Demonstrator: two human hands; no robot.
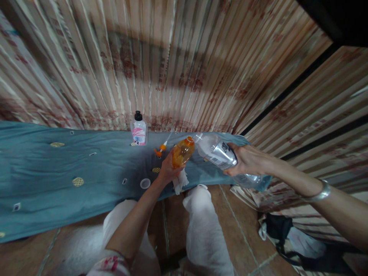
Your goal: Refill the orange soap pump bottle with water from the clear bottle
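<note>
My left hand (pixel 167 168) is wrapped round a small orange bottle (pixel 183 152), which leans to the right with its pump top off. In my right hand (pixel 244 160) is a large clear plastic bottle (pixel 217 150) with a silvery label, tipped so its neck meets the mouth of the orange bottle. Whether liquid is passing between them I cannot make out. Left of the orange bottle, an orange pump top (pixel 161 148) with a clear tube lies on the blue cloth. A white tissue (pixel 180 181) hangs below my left hand.
A clear bottle with a black cap and pink label (pixel 139 132) stands on the blue cloth (pixel 103 165) near the pleated curtain (pixel 138 69). A small white cap (pixel 145 183) lies near the front edge. Bags (pixel 301 241) sit on the tiled floor at right.
</note>
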